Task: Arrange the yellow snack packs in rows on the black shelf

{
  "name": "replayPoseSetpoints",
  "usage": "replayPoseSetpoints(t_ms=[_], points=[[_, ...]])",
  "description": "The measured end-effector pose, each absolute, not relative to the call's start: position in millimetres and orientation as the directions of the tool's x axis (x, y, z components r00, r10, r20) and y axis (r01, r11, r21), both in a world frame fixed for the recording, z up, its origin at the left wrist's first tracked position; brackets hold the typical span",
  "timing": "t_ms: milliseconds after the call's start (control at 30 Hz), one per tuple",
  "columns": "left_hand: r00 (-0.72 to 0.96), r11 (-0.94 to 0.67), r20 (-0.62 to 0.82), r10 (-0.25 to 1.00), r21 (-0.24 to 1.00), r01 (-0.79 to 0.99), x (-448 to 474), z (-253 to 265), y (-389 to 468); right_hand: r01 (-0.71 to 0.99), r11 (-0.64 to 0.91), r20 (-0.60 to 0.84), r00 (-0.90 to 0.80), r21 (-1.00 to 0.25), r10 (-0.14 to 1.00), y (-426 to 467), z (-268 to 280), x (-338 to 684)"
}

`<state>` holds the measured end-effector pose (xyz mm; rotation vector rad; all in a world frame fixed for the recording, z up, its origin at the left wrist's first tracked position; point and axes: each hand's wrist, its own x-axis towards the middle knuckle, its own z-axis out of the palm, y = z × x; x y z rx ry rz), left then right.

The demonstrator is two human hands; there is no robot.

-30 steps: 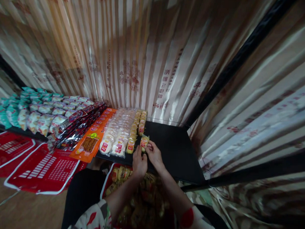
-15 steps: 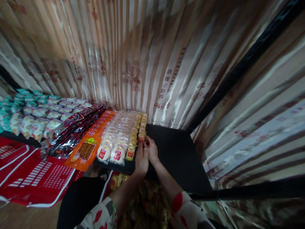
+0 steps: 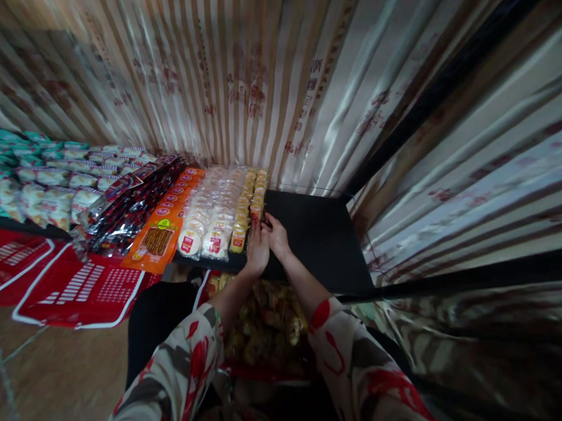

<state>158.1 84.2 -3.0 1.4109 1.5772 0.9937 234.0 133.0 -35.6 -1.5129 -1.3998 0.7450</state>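
Left hand [image 3: 258,248] outstretched, right hand [image 3: 277,237] curled, both at the near end of the outermost yellow packets [image 3: 259,196] on the black shelf [image 3: 314,243]; any grip's too dim to tell. Light, even pressure suits a straight row!

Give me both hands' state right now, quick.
Left hand: open, fingers extended, at the near end of the rightmost yellow packets.
Right hand: fingers bent; cannot tell whether it holds anything.

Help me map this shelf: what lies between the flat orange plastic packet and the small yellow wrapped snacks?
In the head view, two rows of round, white, clear-wrapped snacks lie between the orange packet and the yellow snacks.
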Motion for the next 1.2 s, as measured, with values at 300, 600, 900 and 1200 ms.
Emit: replayPoseSetpoints(t_ms=[300,600,900,1200], points=[[-0.056,-0.199,0.261,0.964,0.844,0.498,152.9,-5.7,33.5,0.479,0.156,0.291,0.222,-0.864,0.931,32.9,-20.1,239.3],[0.299,-0.214,0.016,0.954,0.734,0.644,129.6,-54.6,-69.4,0.764,0.012,0.031,0.011,-0.645,0.999,-88.1,-62.8,262.2],[0.394,-0.135,-0.333,0.856,0.593,0.794,142.5,-83.6,-84.7,0.964,-0.061,-0.243,-0.004,-0.259,0.970,-107.2,-88.8,258.7],[0.320,-0.049,-0.312,0.895,0.643,0.764,135.7,-85.2,-79.3,0.865,-0.077,-0.229,-0.045,-0.496,0.972,-107.7,-75.4,266.3]])
